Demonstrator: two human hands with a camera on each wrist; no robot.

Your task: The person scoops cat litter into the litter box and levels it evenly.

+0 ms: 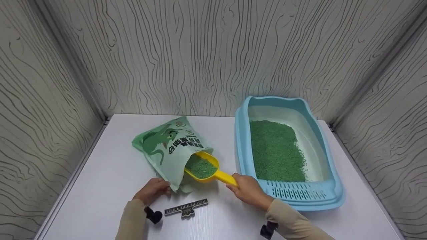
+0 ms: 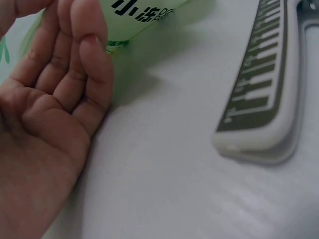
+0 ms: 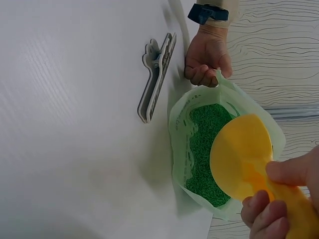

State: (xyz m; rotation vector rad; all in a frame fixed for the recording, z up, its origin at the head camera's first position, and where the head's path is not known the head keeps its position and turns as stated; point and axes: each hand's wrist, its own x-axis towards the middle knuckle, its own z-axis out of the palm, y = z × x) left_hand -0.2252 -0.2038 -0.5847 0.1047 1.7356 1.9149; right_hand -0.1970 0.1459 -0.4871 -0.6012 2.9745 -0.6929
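A pale green bag of cat litter (image 1: pixel 173 146) lies on its side with its mouth facing me. The left hand (image 1: pixel 154 190) pinches the near corner of that mouth, fingers curled, as the right wrist view shows. By its yellow handle, the right hand (image 1: pixel 249 190) grips a litter scoop (image 1: pixel 217 175). The bowl of the scoop sits in the bag's opening, heaped with green pellets (image 1: pixel 201 167) in the head view. More green pellets (image 3: pixel 202 149) fill the inside of the bag in the right wrist view.
A light blue litter box (image 1: pixel 243 143) with a slotted front ledge stands on the right, green pellets (image 1: pixel 277 153) covering much of its floor. Between the forearms lies a wide clip with a piano-key pattern (image 1: pixel 186 207). Wood-patterned walls (image 1: pixel 186 60) enclose the white table (image 1: pixel 110 160).
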